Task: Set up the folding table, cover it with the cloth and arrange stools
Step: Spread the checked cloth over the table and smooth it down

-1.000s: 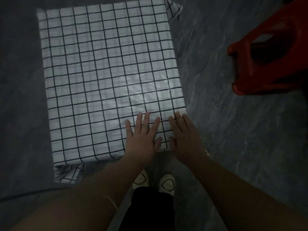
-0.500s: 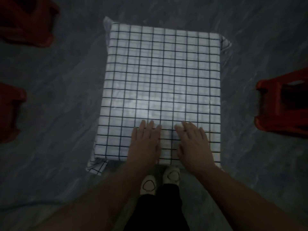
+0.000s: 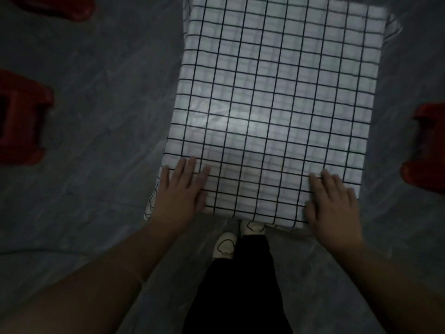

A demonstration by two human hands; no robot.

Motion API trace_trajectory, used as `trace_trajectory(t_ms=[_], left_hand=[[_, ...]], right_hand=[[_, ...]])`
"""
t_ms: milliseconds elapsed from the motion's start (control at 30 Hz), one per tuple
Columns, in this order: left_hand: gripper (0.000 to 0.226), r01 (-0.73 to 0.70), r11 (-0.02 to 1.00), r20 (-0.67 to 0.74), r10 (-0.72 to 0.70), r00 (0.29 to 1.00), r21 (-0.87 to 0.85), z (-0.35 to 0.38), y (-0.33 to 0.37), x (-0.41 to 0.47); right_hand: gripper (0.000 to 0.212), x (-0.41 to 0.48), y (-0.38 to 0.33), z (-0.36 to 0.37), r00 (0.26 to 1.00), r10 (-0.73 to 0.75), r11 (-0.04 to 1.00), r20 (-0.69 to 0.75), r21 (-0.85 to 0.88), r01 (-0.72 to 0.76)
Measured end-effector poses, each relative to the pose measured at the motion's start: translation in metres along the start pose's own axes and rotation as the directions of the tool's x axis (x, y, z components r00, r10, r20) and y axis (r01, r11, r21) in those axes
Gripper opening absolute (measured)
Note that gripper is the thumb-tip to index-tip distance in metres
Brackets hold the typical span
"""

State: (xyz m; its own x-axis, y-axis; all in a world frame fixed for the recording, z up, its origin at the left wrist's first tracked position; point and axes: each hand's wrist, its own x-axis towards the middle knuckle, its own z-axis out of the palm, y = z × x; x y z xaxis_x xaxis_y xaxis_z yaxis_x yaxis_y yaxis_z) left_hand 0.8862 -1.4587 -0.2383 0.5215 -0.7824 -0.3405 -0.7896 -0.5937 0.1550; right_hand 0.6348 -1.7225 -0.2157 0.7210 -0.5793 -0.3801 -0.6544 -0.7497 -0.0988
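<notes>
A white cloth with a black grid [image 3: 277,104] covers the whole folding table, whose top is hidden beneath it. My left hand [image 3: 180,191] lies flat on the cloth at the near left corner, fingers straight. My right hand [image 3: 334,203] lies flat at the near right corner, fingers spread. Cloth corners hang down at the near left and far right. One red stool [image 3: 21,119] stands left of the table, a second red stool [image 3: 426,150] to its right, and a third red stool [image 3: 62,7] shows at the top left edge.
The floor [image 3: 108,75] is dark grey and marbled. My two feet in white shoes [image 3: 225,244] stand just under the table's near edge, with black trousers below. The scene is dim, and light falls on the middle of the cloth.
My hands have slid apart along the near edge, from side by side in the middle out to the two near corners. The view has moved closer to the table.
</notes>
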Motion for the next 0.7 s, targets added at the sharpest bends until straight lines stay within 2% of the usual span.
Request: trace_trajectory(t_ms=[167,267,367,433,500,600,700], left_hand=[[0.060,0.045,0.998,0.066,-0.043,0.997,-0.035,-0.010,-0.009,-0.007],[0.057,0.102,0.994,0.112,-0.096,0.989,-0.048,-0.023,-0.006,0.000],[0.050,0.155,0.987,0.108,-0.149,0.983,-0.045,-0.044,0.000,0.015],[0.047,0.125,0.990,0.084,-0.120,0.989,-0.064,-0.062,0.008,0.029],[0.046,0.022,0.997,0.028,-0.020,0.999,-0.080,-0.078,0.019,0.052],[0.047,-0.101,0.988,-0.019,0.099,0.995,-0.117,-0.093,0.042,0.103],[0.048,-0.172,0.983,-0.043,0.169,0.985,-0.069,-0.090,0.056,0.158]], right_hand=[[0.064,-0.005,0.020,-0.006,1.000,-0.021,0.999,0.022,0.039,0.020],[0.061,0.004,0.008,-0.022,0.997,0.067,0.997,0.045,0.040,-0.069],[0.045,0.022,-0.009,-0.042,0.987,0.159,0.985,0.012,0.069,-0.160],[0.041,0.041,-0.023,-0.052,0.994,0.095,0.985,-0.059,0.147,-0.086],[0.044,0.065,-0.042,-0.059,0.993,-0.043,0.973,-0.112,0.219,0.067],[0.054,0.108,-0.075,-0.068,0.970,-0.227,0.956,-0.085,0.172,0.239],[0.060,0.153,-0.100,-0.069,0.961,-0.271,0.954,-0.052,0.115,0.275]])
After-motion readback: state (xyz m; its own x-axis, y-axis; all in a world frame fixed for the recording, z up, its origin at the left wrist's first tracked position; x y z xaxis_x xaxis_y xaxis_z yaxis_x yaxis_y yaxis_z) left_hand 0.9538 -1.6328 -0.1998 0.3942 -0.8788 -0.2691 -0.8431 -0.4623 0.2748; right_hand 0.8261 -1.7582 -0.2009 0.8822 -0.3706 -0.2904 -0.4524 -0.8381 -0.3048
